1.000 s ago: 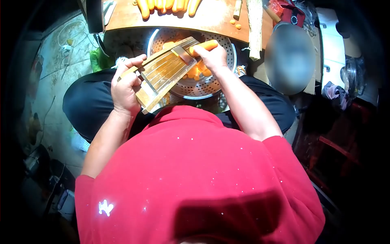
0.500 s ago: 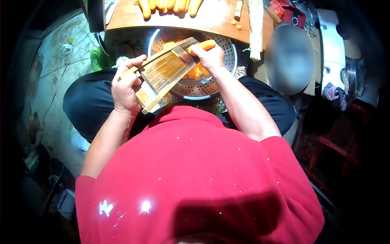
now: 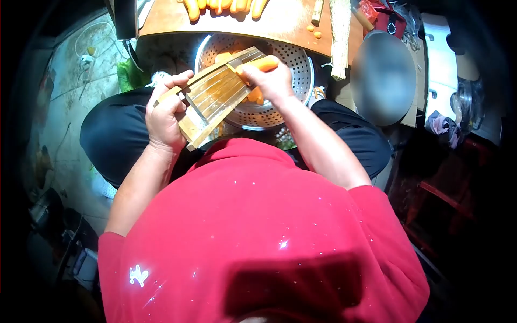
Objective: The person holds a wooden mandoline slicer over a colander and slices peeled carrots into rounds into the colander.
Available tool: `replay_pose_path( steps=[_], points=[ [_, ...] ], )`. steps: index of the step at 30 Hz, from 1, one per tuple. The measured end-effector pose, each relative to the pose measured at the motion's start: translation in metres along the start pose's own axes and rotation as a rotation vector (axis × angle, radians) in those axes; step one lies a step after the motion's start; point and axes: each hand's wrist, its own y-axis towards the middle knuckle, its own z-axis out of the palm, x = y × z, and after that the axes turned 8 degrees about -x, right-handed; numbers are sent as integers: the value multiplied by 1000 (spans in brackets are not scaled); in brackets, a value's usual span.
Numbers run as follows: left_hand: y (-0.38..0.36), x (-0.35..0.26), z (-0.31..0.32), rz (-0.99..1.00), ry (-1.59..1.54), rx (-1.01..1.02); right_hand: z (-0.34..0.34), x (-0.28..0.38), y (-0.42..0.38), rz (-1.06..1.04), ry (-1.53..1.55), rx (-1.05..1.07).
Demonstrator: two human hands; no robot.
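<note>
My left hand grips the near end of a wooden mandoline slicer, which slants up and to the right. With my right hand I hold a carrot against the upper part of the slicer; my fingers cover part of it, and the blade is mostly hidden. Beneath the slicer sits a metal colander with round holes. Orange carrot slices lie inside it, partly covered by the slicer and my right hand.
Several whole carrots lie on the wooden table ahead, with two small orange pieces farther right. A straw brush overhangs the table edge. Green leaves are at left; a white panel stands at right.
My right hand and the carrot have slid down and left along the slicer, toward my left hand. My left hand and the slicer have barely moved.
</note>
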Motion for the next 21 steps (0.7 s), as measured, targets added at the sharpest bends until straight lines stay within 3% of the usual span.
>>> replay_pose_path(
  steps=[3,8,18,21],
  points=[
    [-1,0,1,-11,-9,-11,7,22,-30,-133,1,136],
    [1,4,-1,25,36,7,-5,-25,20,48,-91,-69],
    [2,0,-1,10,-19,16,-15,-21,22,15,-202,-39],
    [1,-1,2,17,-39,2,-16,-30,28,-98,-131,-126]
  ],
)
